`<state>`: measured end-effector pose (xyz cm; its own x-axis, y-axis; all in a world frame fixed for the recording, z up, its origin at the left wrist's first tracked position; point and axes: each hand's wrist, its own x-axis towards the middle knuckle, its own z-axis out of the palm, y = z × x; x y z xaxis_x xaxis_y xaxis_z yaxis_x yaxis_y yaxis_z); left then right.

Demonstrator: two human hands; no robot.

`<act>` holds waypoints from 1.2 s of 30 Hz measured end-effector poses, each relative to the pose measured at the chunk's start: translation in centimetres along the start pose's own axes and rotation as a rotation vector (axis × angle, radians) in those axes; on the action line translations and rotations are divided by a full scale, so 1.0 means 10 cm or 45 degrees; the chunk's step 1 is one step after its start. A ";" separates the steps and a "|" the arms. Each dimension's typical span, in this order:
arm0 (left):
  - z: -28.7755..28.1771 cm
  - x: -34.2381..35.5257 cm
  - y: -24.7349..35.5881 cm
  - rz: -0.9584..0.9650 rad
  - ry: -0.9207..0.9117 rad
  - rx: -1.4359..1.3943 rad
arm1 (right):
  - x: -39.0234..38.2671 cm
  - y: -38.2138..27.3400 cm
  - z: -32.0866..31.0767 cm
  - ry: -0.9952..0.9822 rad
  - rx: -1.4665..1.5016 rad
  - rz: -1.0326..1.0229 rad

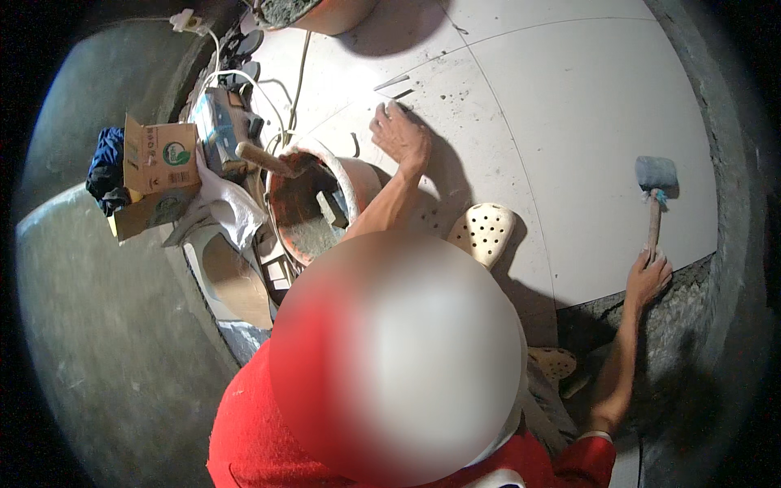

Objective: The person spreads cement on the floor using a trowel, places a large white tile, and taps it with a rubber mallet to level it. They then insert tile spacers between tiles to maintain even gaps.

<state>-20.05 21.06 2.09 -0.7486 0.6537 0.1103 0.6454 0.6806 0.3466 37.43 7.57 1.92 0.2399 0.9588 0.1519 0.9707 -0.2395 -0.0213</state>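
Observation:
My right hand (649, 279) is closed around the wooden handle of a mallet (656, 174). Its dull grey-blue head lies over a large white floor tile (602, 106), with bluish stringy material where head and handle meet. My left hand (400, 137) is over the white tiles to the left, its fingers bent but apart and holding nothing I can see. Just beyond its fingertips lie a thin pale strip (392, 83) and a short dark strip. Beside my left forearm stands an orange bucket (364, 180) with grey mortar inside; a wooden handle leans over its rim.
A second mortar bucket (346, 15) stands at the top. Leftward are an opened cardboard box (159, 159), dark blue cloth (106, 167), a white sack (224, 203) and a white cable (248, 80). Pale perforated clogs (483, 232) are on my feet. Rough mortar (683, 293) borders the tile's near edge.

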 end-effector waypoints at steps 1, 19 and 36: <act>0.00 0.00 -0.02 0.032 -0.006 0.036 | 0.00 -0.05 -0.05 0.062 0.019 0.004; -0.66 -1.43 1.35 0.943 -1.268 -1.176 | 0.16 -2.30 -0.73 -0.351 1.642 0.056; -0.93 -1.32 1.32 -0.386 -2.127 -1.247 | 0.24 -2.27 -0.83 0.134 0.906 -0.603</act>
<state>-3.10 18.35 13.85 0.4484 0.5755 -0.6839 -0.1877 0.8087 0.5575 15.84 14.02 10.95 -0.1615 0.9060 0.3912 0.7559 0.3684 -0.5413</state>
